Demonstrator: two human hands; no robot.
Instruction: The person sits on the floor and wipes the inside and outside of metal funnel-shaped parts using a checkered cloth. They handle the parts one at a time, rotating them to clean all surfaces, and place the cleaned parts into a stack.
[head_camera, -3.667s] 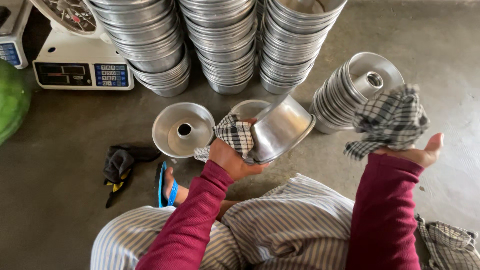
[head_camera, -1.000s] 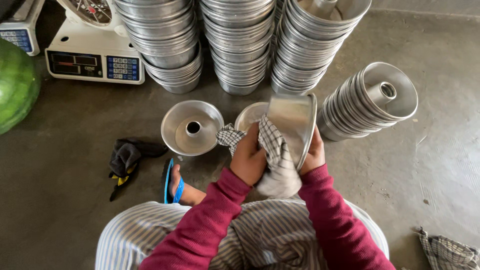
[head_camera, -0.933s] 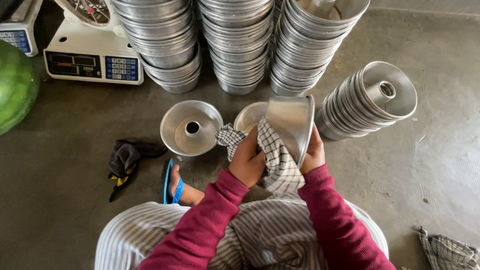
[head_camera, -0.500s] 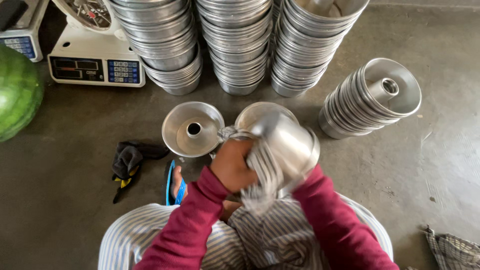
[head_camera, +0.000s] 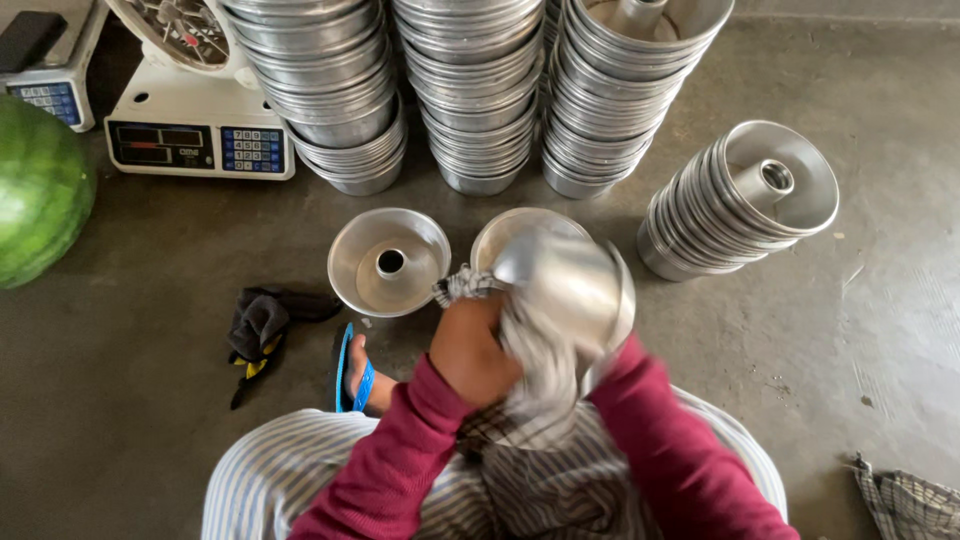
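I hold a shiny metal ring-cake pan (head_camera: 580, 285) over my lap, its outer side turned up toward me. My left hand (head_camera: 478, 350) is closed on a checked cloth (head_camera: 535, 365) pressed against the pan; the cloth is blurred. My right hand is hidden behind the pan, and only its red sleeve (head_camera: 680, 450) shows beneath it. Just beyond the held pan, a second pan (head_camera: 505, 230) peeks out on the floor. A single tube pan (head_camera: 390, 262) sits open side up to its left.
Three tall stacks of metal pans (head_camera: 470, 90) stand ahead, and a leaning stack (head_camera: 735, 205) lies at right. A white scale (head_camera: 200, 130) and a watermelon (head_camera: 40, 190) are at left. Dark gloves (head_camera: 258, 325) and my blue-sandalled foot (head_camera: 352, 372) rest on the concrete floor. Another checked cloth (head_camera: 910, 500) lies at bottom right.
The pan was on edge with the cloth draped over it; now it is turned outer side up, and my left hand with the cloth has moved across its surface.
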